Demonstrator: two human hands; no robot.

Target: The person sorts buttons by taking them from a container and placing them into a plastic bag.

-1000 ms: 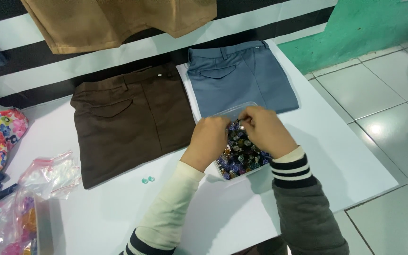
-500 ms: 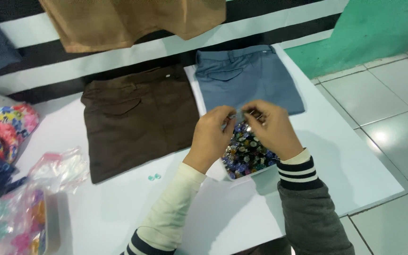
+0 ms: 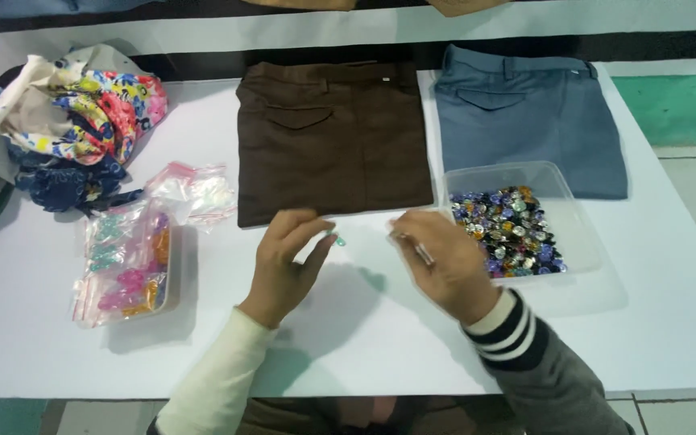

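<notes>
- The left hand (image 3: 283,262) is hovering over the white table (image 3: 364,338), fingers loosely spread and pointing toward a small teal bead (image 3: 338,240) lying just off its fingertips, near the lower hem of the brown trousers (image 3: 332,141).
- The right hand (image 3: 445,262) is curling its fingers narrow around something thin and pale; what it is cannot be told from here.
- That hand is sitting just beside the clear plastic tub (image 3: 582,234) of mixed coloured beads (image 3: 505,229), which is resting partly on the blue-grey trousers (image 3: 529,121).
- Judging by the pose, picking up so small a bead is calling for a light thumb-and-forefinger pinch, approaching from above so it is not flicked away across the smooth table.
- The bead looks too small to read a long axis or a facing direction.
- To the left, a tray of bagged pastel pieces (image 3: 126,262) and a floral cloth bundle (image 3: 74,121) are lying well apart from both hands.
</notes>
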